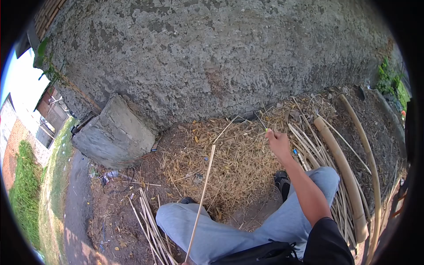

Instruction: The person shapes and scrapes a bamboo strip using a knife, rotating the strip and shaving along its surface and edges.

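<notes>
A long, pale bamboo strip (204, 190) slants up from the bottom edge over my left knee. At its lower end a sliver of my left hand (184, 263) shows, closed round the strip; most of that hand is out of view. A thinner sliver (226, 128) runs on from the strip's upper end and bends near the wall. Out in front, over the straw-like shavings (221, 172), my right hand (278, 143) is closed in a pinch. Something small and yellow-green shows at its fingertips, with a thin dark line beyond, too small to name.
Bamboo strips (148, 225) lie by my left knee. To my right are more strips (309, 148), a thick bamboo pole (342, 176) and a curved pole (367, 154). A rough wall (212, 57) rises ahead, with a concrete block (117, 132) at its left.
</notes>
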`<state>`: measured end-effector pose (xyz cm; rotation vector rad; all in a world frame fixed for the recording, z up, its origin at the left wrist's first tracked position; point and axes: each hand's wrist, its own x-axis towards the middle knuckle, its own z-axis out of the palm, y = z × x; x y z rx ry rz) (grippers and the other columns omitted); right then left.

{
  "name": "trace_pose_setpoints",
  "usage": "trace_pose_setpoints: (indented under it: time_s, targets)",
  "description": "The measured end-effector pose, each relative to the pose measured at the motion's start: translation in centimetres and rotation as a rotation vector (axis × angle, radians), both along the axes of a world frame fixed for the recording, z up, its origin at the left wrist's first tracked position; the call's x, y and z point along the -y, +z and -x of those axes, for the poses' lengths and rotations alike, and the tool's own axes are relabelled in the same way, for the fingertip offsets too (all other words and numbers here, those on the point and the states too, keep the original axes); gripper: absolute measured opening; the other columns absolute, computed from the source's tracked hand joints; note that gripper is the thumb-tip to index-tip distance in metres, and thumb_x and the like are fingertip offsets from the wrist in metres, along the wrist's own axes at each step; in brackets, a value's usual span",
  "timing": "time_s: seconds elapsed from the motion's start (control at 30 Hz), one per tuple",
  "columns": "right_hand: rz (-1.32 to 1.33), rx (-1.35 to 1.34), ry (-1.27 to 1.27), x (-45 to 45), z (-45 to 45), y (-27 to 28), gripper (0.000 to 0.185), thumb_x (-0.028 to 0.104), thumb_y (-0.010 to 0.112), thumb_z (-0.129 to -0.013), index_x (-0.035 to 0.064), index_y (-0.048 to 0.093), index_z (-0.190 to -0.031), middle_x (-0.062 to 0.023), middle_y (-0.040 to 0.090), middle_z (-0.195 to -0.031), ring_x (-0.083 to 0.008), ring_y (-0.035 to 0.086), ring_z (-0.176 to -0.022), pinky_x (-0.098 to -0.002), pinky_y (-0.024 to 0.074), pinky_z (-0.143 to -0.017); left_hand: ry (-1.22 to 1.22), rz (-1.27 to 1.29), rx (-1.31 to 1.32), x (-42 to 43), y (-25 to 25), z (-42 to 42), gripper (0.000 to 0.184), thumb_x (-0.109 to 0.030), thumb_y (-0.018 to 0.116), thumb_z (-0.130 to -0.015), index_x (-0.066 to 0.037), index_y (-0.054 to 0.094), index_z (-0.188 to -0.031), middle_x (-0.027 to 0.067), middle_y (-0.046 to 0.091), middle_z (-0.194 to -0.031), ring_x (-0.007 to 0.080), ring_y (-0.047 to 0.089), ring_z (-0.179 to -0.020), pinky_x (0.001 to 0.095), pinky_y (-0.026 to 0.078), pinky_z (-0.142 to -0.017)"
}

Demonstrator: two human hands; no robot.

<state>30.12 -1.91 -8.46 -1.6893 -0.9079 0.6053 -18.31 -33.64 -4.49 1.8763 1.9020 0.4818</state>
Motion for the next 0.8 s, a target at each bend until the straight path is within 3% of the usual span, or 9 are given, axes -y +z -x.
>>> trace_pose_setpoints:
  time_s: [0.03,0.1,0.13,0.2,0.37,0.43,0.57,0.63,0.8]
  targets:
    - [0.005,0.005,-0.001,0.7,0.4,0.1,0.044,0.038,0.057,-0.101,-0.0005,0.076,-0.09,-0.003,0.047,-0.049,-0.0129,0.044,-0.046,-0.0361,0.0369,-0.05,-0.017,-0.023,0.008,-0.6,-0.3,-0.3,0.041,-0.03,0.044,-0.105,0.001,0.061,-0.083,0.0238,0.058,-0.066,0.0419,0.057,-0.059,0.0485,0.044,-0.056]
    - [-0.079,-0.27,0.057,2.0,1.6,0.7,0.046,0.039,0.057,-0.101,-0.0038,0.074,-0.101,0.0048,0.041,-0.054,-0.005,0.034,-0.052,-0.0313,0.0305,-0.049,-0.003,-0.01,0.049,-1.6,-0.8,-1.1,0.038,-0.028,0.047,-0.104,0.001,0.062,-0.085,0.0237,0.058,-0.066,0.0407,0.056,-0.059,0.0471,0.044,-0.056]
    - [-0.111,-0.241,0.126,2.6,2.2,0.8,0.044,0.036,0.057,-0.102,-0.0046,0.073,-0.103,0.0078,0.04,-0.058,-0.0036,0.031,-0.054,-0.0299,0.0275,-0.048,0.013,0.005,0.08,-2.2,-0.9,-1.6,0.035,-0.027,0.05,-0.103,0.001,0.063,-0.087,0.0235,0.057,-0.066,0.0394,0.055,-0.059,0.0457,0.044,-0.057]
    - [-0.168,-0.139,0.218,4.4,4.1,1.8,0.04,0.033,0.056,-0.103,-0.0029,0.073,-0.103,0.0069,0.045,-0.062,-0.0037,0.035,-0.053,-0.0274,0.0263,-0.048,0.024,-0.031,0.122,-3.2,0.0,-3.3,0.032,-0.026,0.052,-0.101,0.001,0.063,-0.087,0.0232,0.056,-0.066,0.0371,0.054,-0.058,0.0441,0.043,-0.056]
    - [-0.353,0.286,0.461,7.8,8.8,2.5,0.026,0.02,0.064,-0.097,-0.0037,0.072,-0.102,-0.0058,0.061,-0.064,-0.0112,0.052,-0.051,-0.0288,0.0386,-0.047,0.02,-0.078,0.261,-4.2,-0.8,-4.8,0.029,-0.024,0.058,-0.097,0.002,0.063,-0.086,0.0158,0.054,-0.063,0.0226,0.051,-0.056,0.037,0.042,-0.055]
    - [-0.522,0.326,0.5,8.6,10.1,2.3,0.023,0.024,0.069,-0.092,0.0018,0.075,-0.097,-0.0108,0.067,-0.068,-0.0212,0.06,-0.049,-0.0324,0.0452,-0.044,0.025,-0.071,0.293,-4.1,-1.9,-4.7,0.031,-0.026,0.058,-0.098,0.002,0.063,-0.086,0.0128,0.053,-0.062,0.0192,0.05,-0.057,0.0361,0.042,-0.055]
    - [-0.551,0.419,0.54,9.9,10.4,2.7,0.023,0.025,0.071,-0.091,0.0034,0.074,-0.097,-0.0079,0.069,-0.071,-0.0195,0.061,-0.048,-0.0326,0.0462,-0.042,0.071,0.02,0.411,-4.4,-0.4,-6.0,0.038,-0.032,0.057,-0.099,0.002,0.063,-0.085,0.0062,0.051,-0.062,0.0123,0.046,-0.061,0.0335,0.041,-0.055]
    - [-0.568,0.496,0.604,10.3,10.4,2.8,0.021,0.018,0.074,-0.087,-0.0005,0.073,-0.097,-0.009,0.071,-0.076,-0.0168,0.06,-0.048,-0.0303,0.0455,-0.04,0.064,-0.008,0.401,-4.5,-1.2,-5.9,0.038,-0.033,0.056,-0.1,0.001,0.063,-0.084,0.0056,0.05,-0.061,0.0125,0.046,-0.06,0.0332,0.041,-0.054]
    - [-0.636,0.586,0.616,10.6,10.9,2.6,0.02,0.021,0.076,-0.086,0.0037,0.073,-0.095,-0.0051,0.067,-0.069,-0.0156,0.056,-0.043,-0.0312,0.0409,-0.037,0.041,-0.027,0.367,-4.7,-1.4,-6.6,0.044,-0.035,0.05,-0.102,-0.001,0.061,-0.077,0.0035,0.046,-0.057,0.0126,0.044,-0.056,0.0336,0.038,-0.05]
